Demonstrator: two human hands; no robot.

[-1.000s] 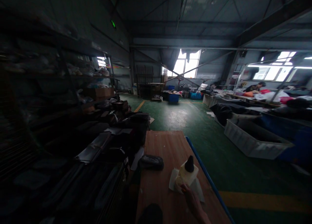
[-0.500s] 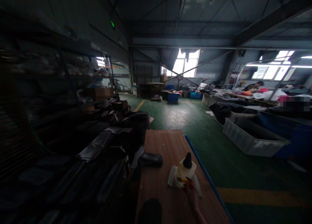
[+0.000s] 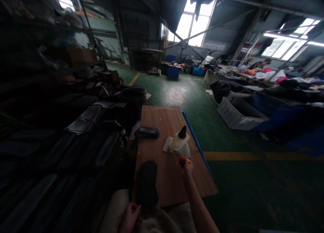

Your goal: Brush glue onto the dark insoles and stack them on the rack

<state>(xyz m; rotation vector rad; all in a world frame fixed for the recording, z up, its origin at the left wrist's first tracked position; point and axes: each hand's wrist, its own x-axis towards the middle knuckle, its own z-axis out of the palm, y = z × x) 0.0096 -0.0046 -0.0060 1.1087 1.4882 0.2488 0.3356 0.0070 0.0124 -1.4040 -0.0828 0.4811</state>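
Note:
My right hand (image 3: 186, 166) grips a small orange-handled tool (image 3: 182, 156), its end pointing toward a cream bottle (image 3: 180, 141) with a black conical cap (image 3: 182, 132). White paper (image 3: 186, 150) lies under and around the bottle on the wooden table (image 3: 167, 185). Low at the front, above my lap, my left hand (image 3: 131, 215) has its fingers pinched together; what they hold, if anything, is too dim to name. Just beyond it, a dark flat rounded piece (image 3: 147, 180) rests along the table's left side. A dark oblong item (image 3: 147, 132) sits farther back.
Dark stacked goods (image 3: 86, 120) crowd the left side, below a shelf (image 3: 73, 57). A blue strip (image 3: 198, 145) runs along the table's right edge. Across the green floor stand a grey bin (image 3: 238, 114) and worktables, where a person (image 3: 262, 65) is bent over.
The view has tilted downward, so the table appears higher and my left hand has come into sight. My right hand with the orange-handled tool has drawn back a little from the bottle.

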